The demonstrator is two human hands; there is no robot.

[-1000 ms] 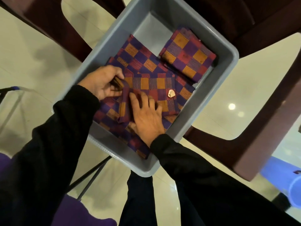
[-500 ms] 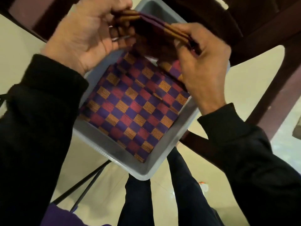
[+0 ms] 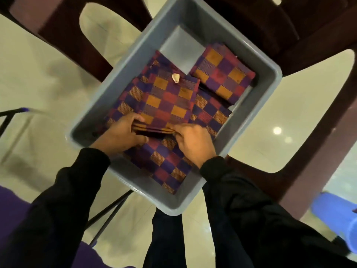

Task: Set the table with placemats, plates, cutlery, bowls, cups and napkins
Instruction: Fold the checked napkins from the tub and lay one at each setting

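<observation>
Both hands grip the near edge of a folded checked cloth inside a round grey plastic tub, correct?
Not quite: the grey plastic tub is rectangular, not round, as the head view shows. The left hand and right hand do grip the near edge of the folded checked cloth inside it.

Hands (image 3: pixel 158 135) on folded napkin (image 3: pixel 170 101)

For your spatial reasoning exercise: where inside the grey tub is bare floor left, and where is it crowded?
One bare patch of grey tub floor lies at the far corner, bordered by the tagged folded cloth and the small folded cloth. Elsewhere cloths overlap, hands gripping the near edge.
</observation>
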